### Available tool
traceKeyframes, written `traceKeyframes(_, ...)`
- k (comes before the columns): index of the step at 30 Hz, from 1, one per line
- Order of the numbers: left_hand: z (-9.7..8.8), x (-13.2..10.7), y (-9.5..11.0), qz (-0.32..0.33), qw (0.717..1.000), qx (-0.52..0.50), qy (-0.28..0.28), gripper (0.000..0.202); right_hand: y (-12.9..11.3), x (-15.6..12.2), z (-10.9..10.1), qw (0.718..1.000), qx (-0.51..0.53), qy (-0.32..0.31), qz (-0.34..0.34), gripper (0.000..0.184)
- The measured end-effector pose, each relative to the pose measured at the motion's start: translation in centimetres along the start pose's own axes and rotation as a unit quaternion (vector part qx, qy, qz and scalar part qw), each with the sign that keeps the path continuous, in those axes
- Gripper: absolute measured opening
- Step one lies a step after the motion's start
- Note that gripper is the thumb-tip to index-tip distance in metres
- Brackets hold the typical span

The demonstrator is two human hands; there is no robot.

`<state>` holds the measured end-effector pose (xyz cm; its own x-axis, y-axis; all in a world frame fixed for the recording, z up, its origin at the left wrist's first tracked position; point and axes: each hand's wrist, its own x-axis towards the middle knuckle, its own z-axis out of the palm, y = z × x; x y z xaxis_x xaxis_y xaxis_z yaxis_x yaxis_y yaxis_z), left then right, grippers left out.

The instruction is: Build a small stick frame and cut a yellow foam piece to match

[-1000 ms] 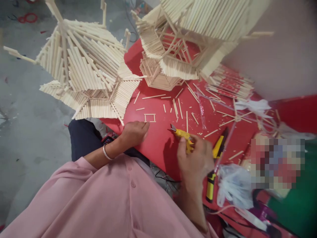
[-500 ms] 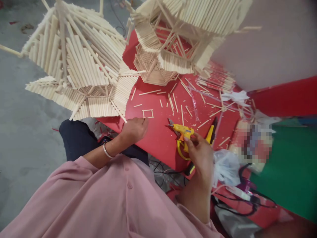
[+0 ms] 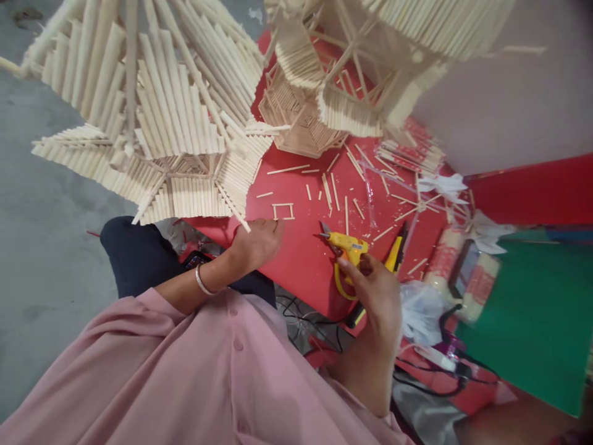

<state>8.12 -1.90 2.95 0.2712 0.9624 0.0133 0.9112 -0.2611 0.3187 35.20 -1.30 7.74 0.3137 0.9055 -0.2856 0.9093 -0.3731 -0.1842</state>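
My right hand (image 3: 373, 293) grips a yellow glue gun (image 3: 347, 250) whose metal tip points left over the red table (image 3: 301, 259). My left hand (image 3: 257, 242) rests curled on the table's near edge, fingertips just below a small square frame of wooden sticks (image 3: 283, 211); whether it holds anything is hidden. A silver bangle sits on that wrist. Loose short sticks (image 3: 331, 191) lie scattered beyond the frame.
Large wooden-stick roof structures (image 3: 152, 123) overhang the table's left side and another stick model (image 3: 343, 74) stands at the back. A yellow-and-black cutter (image 3: 393, 256), plastic bags (image 3: 424, 312), black cables, stick bundles (image 3: 410, 154) and a green sheet (image 3: 537, 315) crowd the right.
My right hand turned the glue gun upright and drew it slightly nearer. The left hand stayed beside the small frame. The view shifted closer to the stick structures.
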Motion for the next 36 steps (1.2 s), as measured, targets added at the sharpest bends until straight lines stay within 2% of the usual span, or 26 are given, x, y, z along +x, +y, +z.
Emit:
traceKeyframes(5, 0.1, 0.0, 0.0, 0.001, 1.0, 0.003, -0.005, 0.039, 2.2, 0.4, 0.0, 0.997, 0.049, -0.027, -0.047, 0.076)
traceKeyframes(9, 0.1, 0.1, -0.1, 0.004, 1.0, -0.007, -0.007, 0.038, 2.4, 0.3, 0.1, 0.996, 0.058, 0.012, -0.072, 0.08)
traceKeyframes(13, -0.1, 0.1, 0.0, 0.003, 1.0, -0.012, -0.013, 0.037, 1.1, -0.3, 0.2, 0.993, 0.087, 0.047, -0.066, 0.079)
traceKeyframes(16, -0.3, 0.1, 0.0, 0.004, 1.0, -0.016, -0.02, 0.038, -0.9, -0.8, 0.2, 0.986, 0.157, 0.014, -0.057, 0.073)
traceKeyframes(18, -0.3, 0.1, 0.0, 0.003, 1.0, -0.021, -0.021, 0.038, -2.4, -0.9, 0.3, 0.98, 0.182, 0.016, -0.079, 0.071)
traceKeyframes(22, -0.3, 0.0, -0.1, -0.001, 0.999, -0.03, -0.023, 0.04, -5.1, -0.5, 0.9, 0.98, 0.065, 0.124, -0.143, 0.071)
traceKeyframes(25, -0.3, 0.0, 0.0, -0.006, 0.999, -0.03, -0.028, 0.041, -6.3, -0.3, 1.6, 0.965, -0.039, 0.205, -0.156, 0.076)
traceKeyframes(27, -0.3, 0.0, 0.0, -0.008, 0.999, -0.029, -0.03, 0.04, -6.7, -0.2, 2.0, 0.951, -0.088, 0.249, -0.159, 0.073)
traceKeyframes(30, -0.3, 0.1, 0.1, -0.005, 0.999, -0.027, -0.027, 0.039, -6.9, -0.2, 2.5, 0.933, -0.13, 0.284, -0.179, 0.063)
traceKeyframes(36, -0.3, 0.1, 0.0, 0.001, 0.999, -0.028, -0.022, 0.039, -6.7, -0.4, 2.9, 0.919, -0.151, 0.296, -0.21, 0.057)
